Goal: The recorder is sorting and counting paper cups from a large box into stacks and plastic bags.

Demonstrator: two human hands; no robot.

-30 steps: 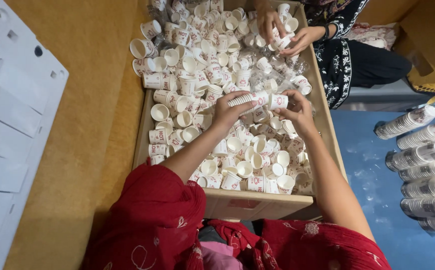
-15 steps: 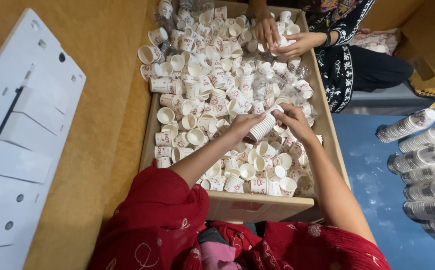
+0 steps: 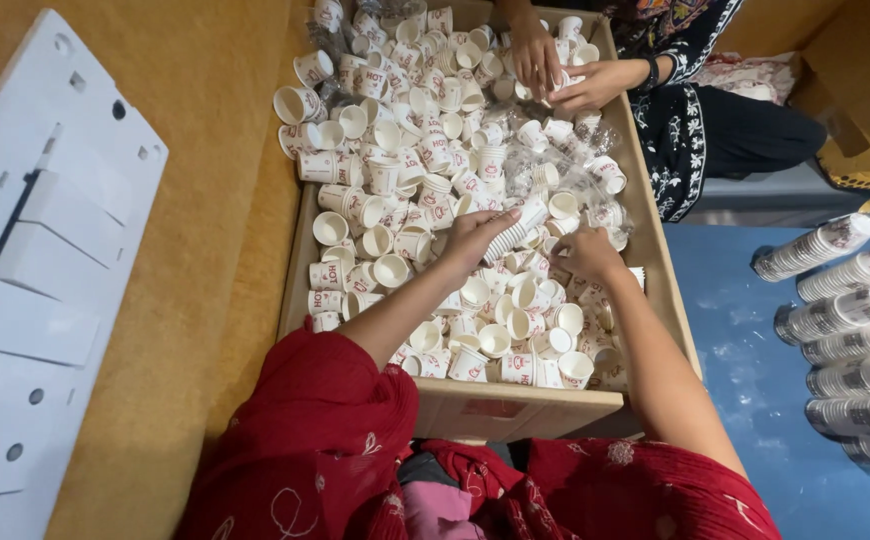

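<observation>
At the far left I see a white panel [image 3: 40,270] with cut-outs lying flat on the brown floor [image 3: 210,120]. To its right sits the box [image 3: 515,408], long and shallow, running from near me to the far end and heaped with loose paper cups [image 3: 395,150], white with red print, lying every way up.

My left hand [image 3: 475,238] reaches in from a red sleeve [image 3: 305,420] to about the middle of the box. Its fingers are closed around a short stack [image 3: 515,228] of nested cups, which lies tilted just above the heap, its open end pointing right and away. My right hand [image 3: 585,252] is just beside it to the right, palm down on the cups, fingers curled. I cannot tell whether it grips anything; its fingertips are hidden among the cups.

At the far end of the box, another person's hands [image 3: 555,70] work close together over the cups, holding some between them; that person sits to the right of the box in dark patterned clothes.

Farthest right, on the blue floor [image 3: 735,330], long wrapped sleeves of cups [image 3: 845,300] lie side by side, well apart from the box.
</observation>
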